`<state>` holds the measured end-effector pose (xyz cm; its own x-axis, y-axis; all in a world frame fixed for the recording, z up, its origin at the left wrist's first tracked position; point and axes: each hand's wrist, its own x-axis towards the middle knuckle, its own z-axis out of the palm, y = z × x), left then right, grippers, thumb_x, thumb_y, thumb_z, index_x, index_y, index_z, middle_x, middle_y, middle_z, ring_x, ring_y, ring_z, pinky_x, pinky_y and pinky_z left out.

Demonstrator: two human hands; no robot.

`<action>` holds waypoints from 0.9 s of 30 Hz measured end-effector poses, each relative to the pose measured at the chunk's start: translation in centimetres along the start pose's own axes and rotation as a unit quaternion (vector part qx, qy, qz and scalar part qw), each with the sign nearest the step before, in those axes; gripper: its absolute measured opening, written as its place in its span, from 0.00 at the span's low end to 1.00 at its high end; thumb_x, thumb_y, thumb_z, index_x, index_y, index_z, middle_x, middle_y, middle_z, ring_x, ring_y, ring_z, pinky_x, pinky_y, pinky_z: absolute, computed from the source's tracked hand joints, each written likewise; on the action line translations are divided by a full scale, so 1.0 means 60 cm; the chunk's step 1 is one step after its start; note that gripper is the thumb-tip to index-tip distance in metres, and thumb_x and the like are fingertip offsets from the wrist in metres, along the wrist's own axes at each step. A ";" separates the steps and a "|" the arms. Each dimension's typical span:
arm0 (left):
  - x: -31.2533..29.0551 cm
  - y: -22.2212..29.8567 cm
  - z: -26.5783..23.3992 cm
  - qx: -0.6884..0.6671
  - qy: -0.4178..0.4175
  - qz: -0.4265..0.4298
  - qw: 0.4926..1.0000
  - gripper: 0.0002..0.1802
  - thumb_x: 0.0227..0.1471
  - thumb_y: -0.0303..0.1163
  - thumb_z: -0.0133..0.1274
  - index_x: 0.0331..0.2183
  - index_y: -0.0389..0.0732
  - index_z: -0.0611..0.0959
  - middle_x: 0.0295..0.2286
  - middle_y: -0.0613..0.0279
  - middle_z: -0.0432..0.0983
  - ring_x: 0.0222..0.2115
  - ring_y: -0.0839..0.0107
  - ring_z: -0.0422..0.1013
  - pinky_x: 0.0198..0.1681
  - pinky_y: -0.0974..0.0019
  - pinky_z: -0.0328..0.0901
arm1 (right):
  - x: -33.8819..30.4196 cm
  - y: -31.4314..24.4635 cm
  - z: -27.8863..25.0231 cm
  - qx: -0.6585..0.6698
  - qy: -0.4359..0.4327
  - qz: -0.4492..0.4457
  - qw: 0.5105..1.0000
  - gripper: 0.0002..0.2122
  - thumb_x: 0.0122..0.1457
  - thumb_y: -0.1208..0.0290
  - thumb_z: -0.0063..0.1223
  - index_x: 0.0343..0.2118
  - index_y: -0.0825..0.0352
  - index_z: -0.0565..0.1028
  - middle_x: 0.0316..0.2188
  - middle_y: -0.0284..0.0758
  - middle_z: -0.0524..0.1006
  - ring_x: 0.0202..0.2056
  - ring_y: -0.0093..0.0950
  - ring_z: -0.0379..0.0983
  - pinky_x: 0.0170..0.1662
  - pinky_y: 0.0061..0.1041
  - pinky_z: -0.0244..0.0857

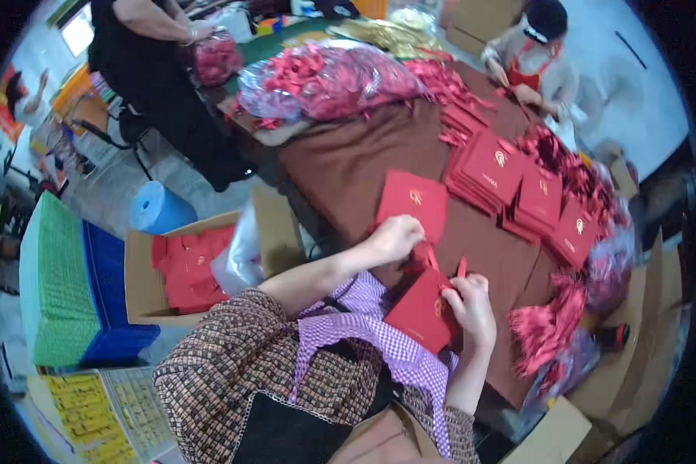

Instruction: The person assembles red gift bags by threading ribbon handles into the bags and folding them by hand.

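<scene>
In front of me a red paper bag or pouch [419, 311] with a gold emblem is tilted on the brown cloth, near my body. Its top edge lies between my hands. My left hand [397, 237] is closed in a pinch on a red ribbon [430, 257] that runs down to that edge. The fingers of my right hand [472, 304] are bent at the bag's upper right, pinching ribbon there, with a short end standing up beside them. Just past my left hand another red bag [416, 199] lies flat; the hand covers its lower edge.
Stacks of red bags [491, 166] and bunched red ribbons [549, 321] line the right side. A clear sack of ribbons [329, 81] lies on the table's far side. At my left stands a carton [148, 290] of red pieces. Two people [162, 93] [537, 66] work across the table.
</scene>
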<state>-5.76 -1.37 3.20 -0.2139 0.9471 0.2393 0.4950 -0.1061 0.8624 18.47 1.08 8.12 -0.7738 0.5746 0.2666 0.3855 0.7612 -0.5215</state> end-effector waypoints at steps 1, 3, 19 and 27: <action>-0.002 0.002 -0.005 0.020 0.008 0.041 0.999 0.07 0.46 0.29 0.52 0.26 0.35 0.80 0.27 0.47 0.75 0.33 0.52 0.73 0.38 0.56 0.67 | 0.000 -0.002 0.000 -0.011 0.000 0.012 1.000 0.09 0.50 0.68 0.55 0.29 0.69 0.75 0.24 0.42 0.74 0.37 0.41 0.66 0.48 0.36 0.56; -0.010 0.002 -0.008 -0.003 0.001 0.026 1.000 0.08 0.46 0.29 0.51 0.28 0.34 0.80 0.27 0.46 0.75 0.33 0.53 0.73 0.39 0.56 0.67 | 0.005 -0.004 -0.002 -0.022 -0.012 0.037 0.999 0.07 0.50 0.70 0.55 0.28 0.69 0.75 0.25 0.42 0.75 0.32 0.39 0.69 0.50 0.36 0.53; -0.023 0.103 -0.100 -0.022 -0.040 0.080 0.996 0.14 0.54 0.31 0.49 0.42 0.34 0.76 0.33 0.53 0.74 0.33 0.64 0.73 0.39 0.65 0.67 | 0.051 0.044 -0.013 -0.109 -0.024 0.025 0.993 0.05 0.51 0.70 0.54 0.27 0.66 0.77 0.21 0.41 0.75 0.30 0.37 0.72 0.49 0.37 0.54; -0.048 0.134 -0.142 -0.088 -0.040 0.077 0.992 0.16 0.53 0.31 0.50 0.44 0.34 0.75 0.34 0.55 0.75 0.35 0.69 0.72 0.40 0.66 0.66 | 0.035 0.084 0.025 -0.206 -0.015 0.074 0.976 0.10 0.53 0.69 0.51 0.37 0.66 0.76 0.36 0.40 0.76 0.43 0.37 0.67 0.52 0.38 0.53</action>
<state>-8.34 -7.54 13.21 -0.0760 0.9361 0.3434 0.3597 -0.2955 0.8850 18.03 5.69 4.84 -0.7061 0.6834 0.1856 0.6590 0.7301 -0.1809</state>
